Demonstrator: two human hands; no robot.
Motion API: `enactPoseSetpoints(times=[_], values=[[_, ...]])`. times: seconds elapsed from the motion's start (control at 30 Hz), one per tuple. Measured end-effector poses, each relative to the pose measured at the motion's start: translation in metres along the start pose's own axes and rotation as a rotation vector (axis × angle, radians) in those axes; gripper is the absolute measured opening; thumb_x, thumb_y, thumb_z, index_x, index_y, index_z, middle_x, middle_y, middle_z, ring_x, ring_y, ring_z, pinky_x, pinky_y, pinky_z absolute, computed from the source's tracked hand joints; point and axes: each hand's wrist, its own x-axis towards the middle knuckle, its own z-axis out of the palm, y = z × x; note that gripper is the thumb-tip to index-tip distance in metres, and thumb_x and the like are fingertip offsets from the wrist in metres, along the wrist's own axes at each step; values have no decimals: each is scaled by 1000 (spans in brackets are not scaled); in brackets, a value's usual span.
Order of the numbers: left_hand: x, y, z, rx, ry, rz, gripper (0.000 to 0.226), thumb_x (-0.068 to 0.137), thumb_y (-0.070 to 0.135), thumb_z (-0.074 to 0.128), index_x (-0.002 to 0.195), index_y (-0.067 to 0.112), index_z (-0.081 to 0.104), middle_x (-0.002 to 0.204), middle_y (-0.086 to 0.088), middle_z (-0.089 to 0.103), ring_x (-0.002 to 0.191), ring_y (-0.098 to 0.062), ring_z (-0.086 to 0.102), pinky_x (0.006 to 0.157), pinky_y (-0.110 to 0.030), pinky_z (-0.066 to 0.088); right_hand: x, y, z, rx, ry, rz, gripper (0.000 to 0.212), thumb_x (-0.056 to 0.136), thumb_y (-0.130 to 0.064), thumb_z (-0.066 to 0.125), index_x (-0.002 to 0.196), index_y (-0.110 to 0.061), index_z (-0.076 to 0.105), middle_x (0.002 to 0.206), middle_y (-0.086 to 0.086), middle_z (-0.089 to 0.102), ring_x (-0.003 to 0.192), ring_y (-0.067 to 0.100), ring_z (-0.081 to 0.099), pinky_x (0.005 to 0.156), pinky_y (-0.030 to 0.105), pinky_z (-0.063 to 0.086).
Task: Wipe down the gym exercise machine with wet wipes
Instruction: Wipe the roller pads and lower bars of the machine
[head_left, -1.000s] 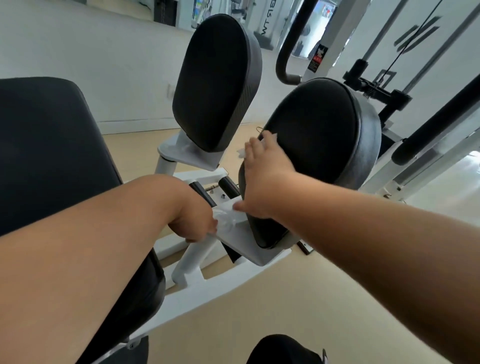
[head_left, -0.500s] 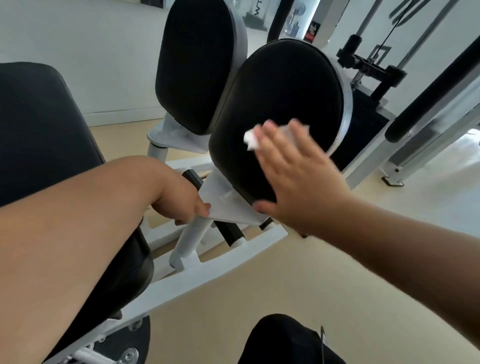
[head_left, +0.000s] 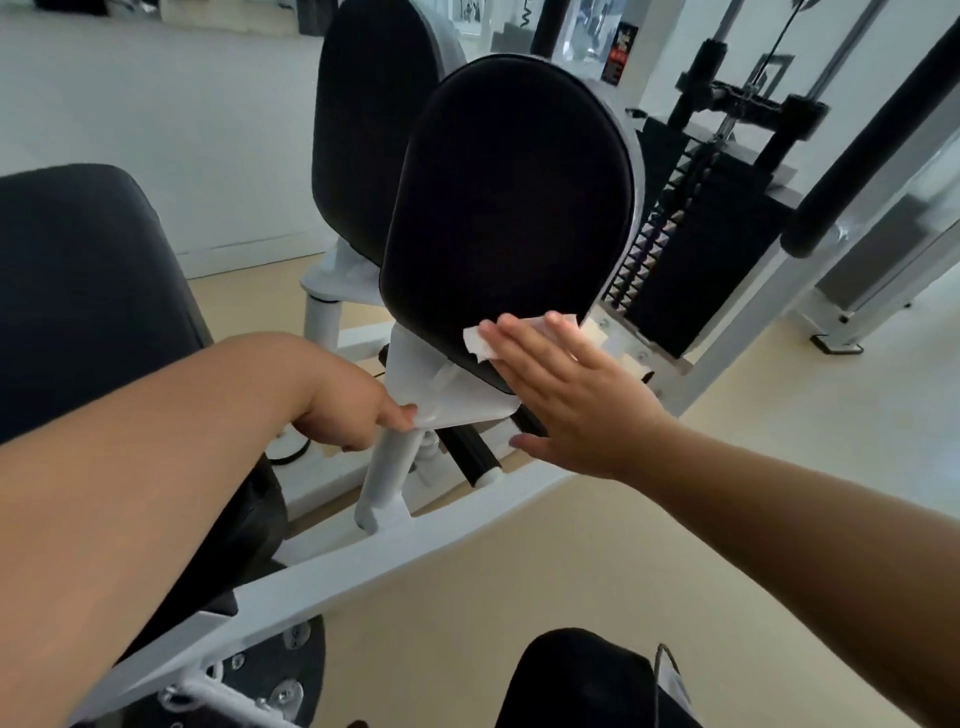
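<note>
black pad (head_left: 509, 197): upright, on white bracket (head_left: 457, 402) | wet wipe (head_left: 475, 345): white, crumpled, flat against pad's lower edge

Two upright black leg pads stand at upper centre, the nearer pad (head_left: 509, 208) and the farther pad (head_left: 374, 119). One black seat cushion (head_left: 78, 291) is at the left edge. One wet wipe (head_left: 480, 343) is mid-frame. There are two hands, the left hand (head_left: 353, 415) and the right hand (head_left: 571, 405). One white bracket (head_left: 452, 395) is at centre, and one weight stack (head_left: 696, 249) is at right.
</note>
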Motion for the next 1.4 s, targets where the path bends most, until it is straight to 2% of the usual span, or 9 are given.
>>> enactPoseSetpoints(times=[0.13, 0.27, 0.47, 0.6, 0.7, 0.87, 1.03, 1.17, 1.4], values=[[3, -2, 5, -95, -6, -23, 85, 82, 13, 37, 147, 65, 20, 159, 3, 37, 121, -19, 49, 99, -31, 38, -3, 26, 5, 50, 177, 101, 87, 104, -66, 21, 162, -3, 5, 171, 18, -11, 158, 33, -10, 127, 51, -10], [-2, 7, 5, -131, 4, -53, 82, 90, 15, 38, 139, 77, 14, 164, 8, 29, 131, -18, 45, 110, -34, 38, -7, 34, -3, 361, 409, 457, 88, 101, -69, 37, 160, -4, 24, 169, 15, -3, 157, 33, -6, 128, 53, -1], [-6, 16, 3, -102, 118, -99, 62, 99, 18, 43, 151, 51, 34, 165, 19, 23, 152, -12, 23, 123, -35, 21, -6, -41, 15, 600, 380, 549, 94, 100, -70, 38, 159, -4, 8, 166, 12, -29, 156, 33, -19, 128, 47, -9], [-13, 22, 9, -159, 214, -82, 60, 100, 17, 46, 150, 49, 37, 161, 24, 28, 149, -10, 28, 120, -29, 24, 6, -45, 8, 709, 481, 666, 98, 98, -73, 29, 162, -5, -2, 167, 16, -23, 157, 33, -17, 128, 46, -9], [-21, 44, 4, -264, 588, -43, 69, 99, 14, 50, 155, 48, 26, 160, 19, 31, 137, -12, 46, 106, -28, 41, 20, -19, -10, 840, 645, 746, 100, 96, -73, 23, 162, -4, -7, 167, 24, -9, 156, 34, -17, 128, 47, -7], [-43, 102, -26, -766, 1275, 410, 71, 96, 2, 39, 157, 35, 26, 166, 17, 19, 151, 3, 17, 126, -33, 18, 35, 9, -14, 1076, 744, 816, 104, 96, -74, 24, 158, 5, 0, 166, 34, 1, 156, 41, -10, 129, 49, -3], [-36, 113, -66, -454, 1388, 390, 69, 94, 13, 35, 159, 31, 25, 171, 6, 2, 156, -10, -3, 125, -57, 2, 19, -54, 17, 1336, 499, 809, 102, 95, -81, 15, 159, -7, -15, 170, 13, -13, 158, 28, -15, 128, 55, 7], [-18, 117, -71, -217, 1414, 195, 62, 95, 28, 36, 156, 35, 32, 170, 3, 8, 157, -25, 4, 119, -68, 12, 27, -36, 7, 1607, 609, 825, 105, 91, -85, 16, 159, -12, -17, 168, -1, -21, 157, 20, -20, 130, 47, 0], [-17, 117, -84, -66, 1545, 93, 55, 93, 21, 43, 147, 23, 49, 158, -9, 32, 139, -34, 37, 117, -45, 28, 34, 2, -4, 1621, 773, 772, 97, 96, -77, 17, 160, -10, -11, 166, -2, -17, 158, 22, -16, 129, 38, -3]])
